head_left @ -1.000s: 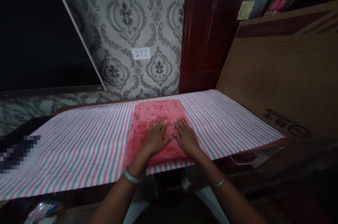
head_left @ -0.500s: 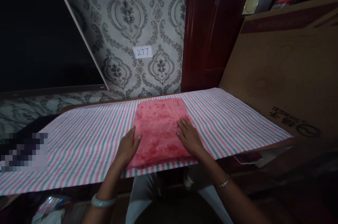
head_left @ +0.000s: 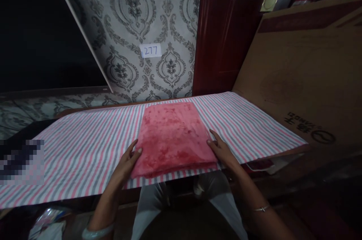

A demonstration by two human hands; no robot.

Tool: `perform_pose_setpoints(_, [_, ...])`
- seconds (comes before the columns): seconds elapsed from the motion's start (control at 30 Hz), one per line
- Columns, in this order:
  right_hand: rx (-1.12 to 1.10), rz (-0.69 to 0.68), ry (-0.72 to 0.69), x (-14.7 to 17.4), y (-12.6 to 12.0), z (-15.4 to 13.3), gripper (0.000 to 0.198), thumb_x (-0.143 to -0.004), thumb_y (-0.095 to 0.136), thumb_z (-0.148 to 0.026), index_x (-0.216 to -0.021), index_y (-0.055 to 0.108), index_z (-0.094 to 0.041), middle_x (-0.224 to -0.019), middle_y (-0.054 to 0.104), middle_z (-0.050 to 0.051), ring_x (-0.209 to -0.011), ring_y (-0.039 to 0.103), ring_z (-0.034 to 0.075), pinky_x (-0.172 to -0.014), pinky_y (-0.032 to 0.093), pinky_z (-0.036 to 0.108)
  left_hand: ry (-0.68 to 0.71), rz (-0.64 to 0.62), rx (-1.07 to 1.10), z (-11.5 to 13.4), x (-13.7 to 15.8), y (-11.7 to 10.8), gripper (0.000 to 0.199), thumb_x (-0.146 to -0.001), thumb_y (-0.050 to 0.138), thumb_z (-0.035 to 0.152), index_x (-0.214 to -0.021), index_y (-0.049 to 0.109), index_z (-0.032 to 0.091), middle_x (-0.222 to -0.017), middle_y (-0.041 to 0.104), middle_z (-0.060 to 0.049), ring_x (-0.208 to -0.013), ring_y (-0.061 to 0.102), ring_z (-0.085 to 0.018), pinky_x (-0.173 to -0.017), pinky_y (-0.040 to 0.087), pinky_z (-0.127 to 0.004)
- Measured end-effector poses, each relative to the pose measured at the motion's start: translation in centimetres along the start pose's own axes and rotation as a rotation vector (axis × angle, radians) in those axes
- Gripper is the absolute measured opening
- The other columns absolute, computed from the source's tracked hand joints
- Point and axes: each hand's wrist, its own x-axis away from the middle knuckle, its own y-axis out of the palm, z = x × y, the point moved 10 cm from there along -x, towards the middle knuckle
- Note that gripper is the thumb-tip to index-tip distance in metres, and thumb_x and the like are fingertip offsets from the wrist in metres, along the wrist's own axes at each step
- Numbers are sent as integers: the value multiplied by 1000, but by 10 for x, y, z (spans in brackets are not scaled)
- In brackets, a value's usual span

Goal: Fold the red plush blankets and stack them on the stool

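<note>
A folded pink plush cloth (head_left: 172, 134), with darker red patches, lies flat as a neat rectangle on the striped cover (head_left: 93, 149). My left hand (head_left: 124, 164) is at its left edge, thumb touching the cloth and forefinger stretched out beside it. At the opposite edge, the thumb of my right hand (head_left: 223, 151) touches the cloth while the forefinger points away from it. Both hands have thumb and forefinger apart; their other fingers are partly hidden. Several folded layers show along the cloth's near edge.
A large cardboard box (head_left: 308, 66) stands at the right end of the table. Behind are patterned wallpaper with a paper label (head_left: 151, 50) reading 277 and a dark red door panel (head_left: 217, 36). A dark screen (head_left: 48, 36) hangs at left. My knees are under the table edge.
My right hand has slid off the top of the cloth to its right edge. My left hand has shifted slightly left and nearer me. The cloth's near part looks spread a little wider.
</note>
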Motion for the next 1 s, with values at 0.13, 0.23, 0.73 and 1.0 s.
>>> perform_pose_setpoints(0.13, [-44,-14,8,2,-1,-3,63,-93,52,-49,-150,41,-25,-128,67,9,-115,64,28,-99,50,47,-1,-24,137,-2,2,-2,80,-79,70,39,-150,40,17,-106,75,-13,-94,73,-25,-83,59,-37])
perform_pose_setpoints(0.23, [-103,-44,-50,8,-2,-13,62,-93,50,-51,-150,42,-27,-151,47,6,-136,47,27,-112,38,48,53,-110,70,-1,8,1,89,-73,72,32,-153,35,19,-104,76,-9,-93,73,-25,-82,58,-38])
perform_pose_setpoints(0.73, [-34,-144,-357,38,6,-48,82,-74,55,-20,-153,35,-26,-159,34,4,-146,31,24,-119,28,44,651,-143,-748,14,21,15,84,-78,69,40,-153,35,22,-149,45,-15,-137,43,-33,-115,34,-48])
perform_pose_setpoints(1.0, [-19,48,-492,35,0,-64,41,-85,62,-45,-120,68,-25,-117,67,9,-111,61,29,-94,50,42,805,-23,-734,43,28,10,61,-80,61,62,-127,64,24,-152,37,-13,-134,44,-33,-110,39,-48])
